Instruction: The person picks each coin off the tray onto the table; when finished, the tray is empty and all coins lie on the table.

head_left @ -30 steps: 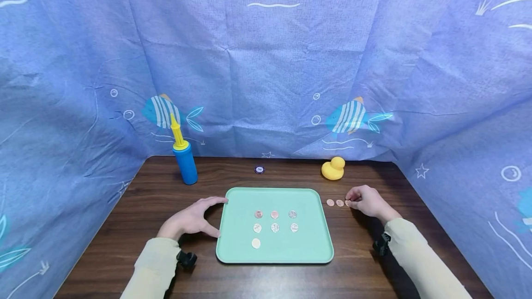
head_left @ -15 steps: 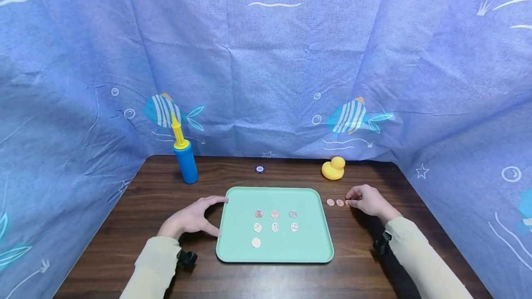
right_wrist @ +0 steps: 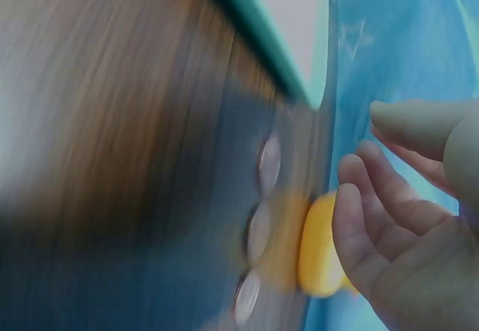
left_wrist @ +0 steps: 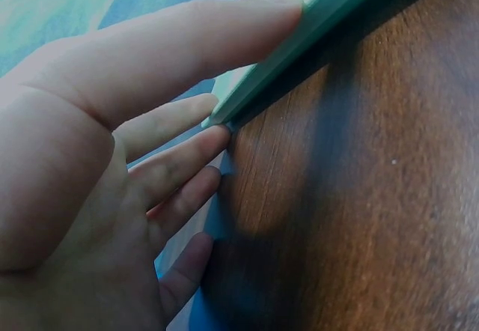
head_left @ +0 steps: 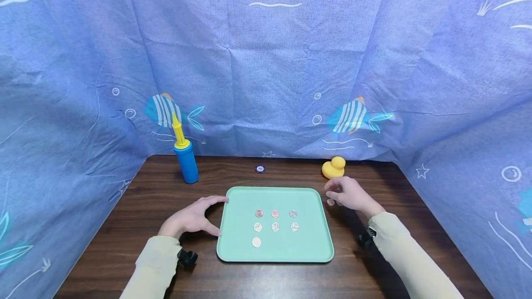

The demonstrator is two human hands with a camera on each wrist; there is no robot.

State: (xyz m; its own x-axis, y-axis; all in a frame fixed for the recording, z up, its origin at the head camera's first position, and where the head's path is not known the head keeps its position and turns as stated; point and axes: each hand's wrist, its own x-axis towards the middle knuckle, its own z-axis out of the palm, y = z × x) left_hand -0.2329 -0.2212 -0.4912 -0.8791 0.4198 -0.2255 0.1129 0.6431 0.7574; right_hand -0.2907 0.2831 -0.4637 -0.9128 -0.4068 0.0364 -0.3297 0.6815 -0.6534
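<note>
My left hand (head_left: 193,217) rests at the left rim of the mint-green tray (head_left: 307,248), thumb and forefinger spread along it. In the left wrist view its thumb (left_wrist: 202,39) touches the rim and the other fingers reach to the corner. On the tray lie several coins in rows: copper-coloured ones (head_left: 275,214), silvery ones (head_left: 275,227) and a pale one (head_left: 256,242). My right hand (head_left: 353,194) hovers just right of the tray, fingers loosely bent. Beneath it, three copper coins (right_wrist: 259,234) lie in a row on the table; the head view shows them partly covered. Nothing shows between its fingers.
A yellow rubber duck (head_left: 334,168) sits behind my right hand. At the back left stands a blue hand pump (head_left: 187,164) with a yellow top. A dark poker chip (head_left: 260,169) lies behind the tray. A blue fish-print curtain (head_left: 266,82) surrounds the wooden table.
My right hand has left the rightmost coin of the row and moved left, up to the tray's right side. The coins stay where they were. My left hand has not moved.
</note>
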